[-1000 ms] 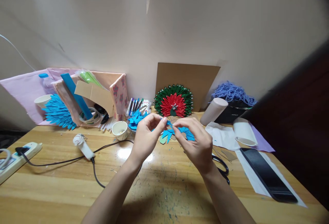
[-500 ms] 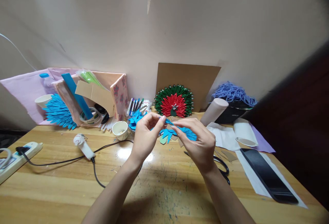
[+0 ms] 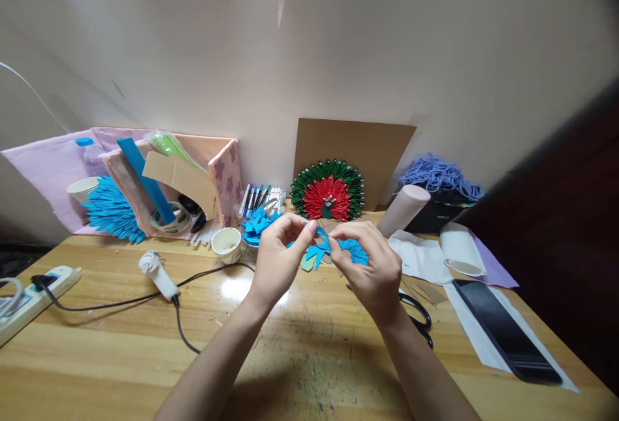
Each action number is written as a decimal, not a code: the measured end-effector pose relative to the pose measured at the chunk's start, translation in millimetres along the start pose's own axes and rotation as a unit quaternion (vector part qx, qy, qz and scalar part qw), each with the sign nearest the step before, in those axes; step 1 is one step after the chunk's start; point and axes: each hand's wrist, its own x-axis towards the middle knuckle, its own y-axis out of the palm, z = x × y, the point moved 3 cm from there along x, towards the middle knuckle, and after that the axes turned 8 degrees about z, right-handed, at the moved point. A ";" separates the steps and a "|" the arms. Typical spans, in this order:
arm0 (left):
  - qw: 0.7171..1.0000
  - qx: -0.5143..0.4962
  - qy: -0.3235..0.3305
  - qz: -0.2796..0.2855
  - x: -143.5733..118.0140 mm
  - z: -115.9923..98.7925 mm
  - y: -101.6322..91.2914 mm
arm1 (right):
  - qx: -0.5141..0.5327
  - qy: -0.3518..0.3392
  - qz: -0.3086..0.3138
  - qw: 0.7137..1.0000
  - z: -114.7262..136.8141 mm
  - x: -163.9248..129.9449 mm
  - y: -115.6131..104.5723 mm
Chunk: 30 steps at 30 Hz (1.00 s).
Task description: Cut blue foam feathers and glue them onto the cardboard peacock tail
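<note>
Both hands meet above the middle of the wooden table (image 3: 120, 343). My left hand (image 3: 280, 260) and my right hand (image 3: 372, 269) pinch a small blue paper piece (image 3: 321, 233) between their fingertips. Just behind them on the table lies a blue fan-shaped paper craft (image 3: 355, 252), partly hidden by my right hand. A heap of blue paper pieces (image 3: 256, 222) lies behind my left hand.
A red-and-green paper fan (image 3: 327, 190) leans on cardboard at the wall. Black scissors (image 3: 418, 318) lie by my right wrist, a phone (image 3: 505, 331) on white paper farther right. Left: small cup (image 3: 226, 244), glue gun (image 3: 157, 274) with cable, power strip (image 3: 33, 292), markers (image 3: 258, 198).
My two hands stay together on the blue paper piece. The right fingers have shifted slightly back toward the left hand's fingertips; nothing else has moved.
</note>
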 end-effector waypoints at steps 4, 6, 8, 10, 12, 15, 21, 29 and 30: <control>1.000 -0.003 -0.001 0.004 0.5 -0.7 0.1 | -0.004 -0.008 0.004 1.000 -0.1 -0.6 -0.3; 1.000 -0.004 0.000 0.002 0.8 -0.5 -0.6 | -0.003 -0.010 0.006 1.000 -0.2 -0.6 -0.4; 1.000 -0.007 -0.001 -0.004 0.9 0.2 -2.2 | -0.002 -0.012 0.005 1.000 -0.4 -0.5 -0.4; 1.000 -0.008 -0.003 -0.010 1.0 0.9 -4.0 | -0.002 -0.013 0.002 1.000 -0.8 -0.4 -0.2; 1.000 -0.004 -0.001 -0.016 1.3 1.3 -5.4 | -0.003 -0.011 0.000 1.000 -1.3 -0.2 0.2; 1.000 0.005 0.004 -0.022 2.3 1.7 -6.3 | -0.005 -0.001 -0.003 1.000 -2.4 0.2 0.4; 0.999 0.014 0.019 -0.035 4.2 0.3 -9.2 | -0.012 0.008 -0.005 1.000 -5.0 1.2 -1.0; 0.997 0.034 0.018 -0.071 5.6 -3.9 -20.4 | -0.006 0.026 -0.006 1.000 -9.5 2.1 -3.6; 0.997 0.032 0.016 -0.067 6.0 -3.4 -19.6 | -0.002 0.028 -0.005 1.000 -9.1 2.0 -3.0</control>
